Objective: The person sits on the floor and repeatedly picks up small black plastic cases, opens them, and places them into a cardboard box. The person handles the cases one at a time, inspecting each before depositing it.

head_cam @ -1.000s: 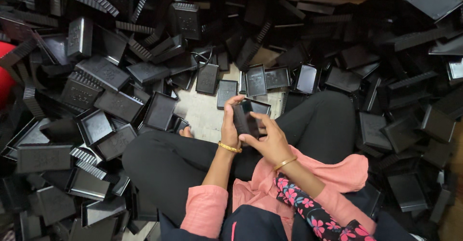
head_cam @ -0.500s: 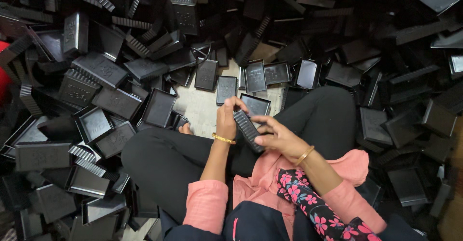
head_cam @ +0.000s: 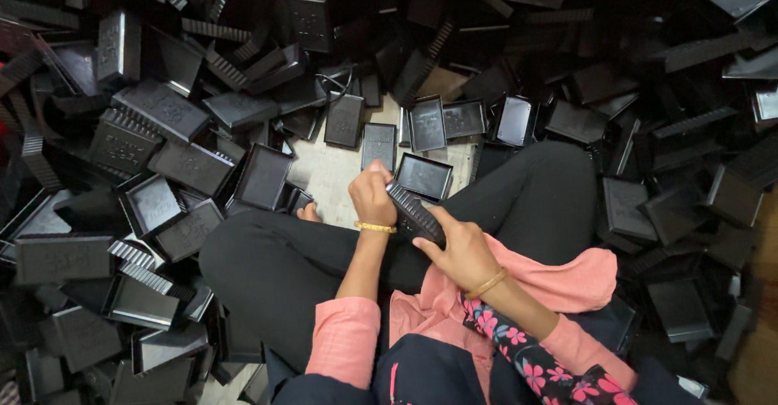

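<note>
While both hands grip one black ribbed plastic housing (head_cam: 414,212) above the lap, left hand (head_cam: 371,197) clasps its upper end and right hand (head_cam: 462,251) its lower; inspection appears underway, and setting it down requires a free floor (head_cam: 332,180) spot.

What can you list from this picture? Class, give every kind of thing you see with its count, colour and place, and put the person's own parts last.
Ribbed plastic part: one, black, held between both hands above the lap.
Shallow plastic trays: too many to count, black, heaped all around the seated person.
Ribbed plastic covers: many, black, mixed into the heap, mostly on the left.
Floor: one bare patch, pale, just ahead of the knees.
Bangles: two, gold, one on each wrist.
Trousers: black, on crossed legs.
Top: pink, long sleeves, with a flowered cloth over the lap.
Left hand: grips the part's upper end.
Right hand: holds the part's lower end.
</note>
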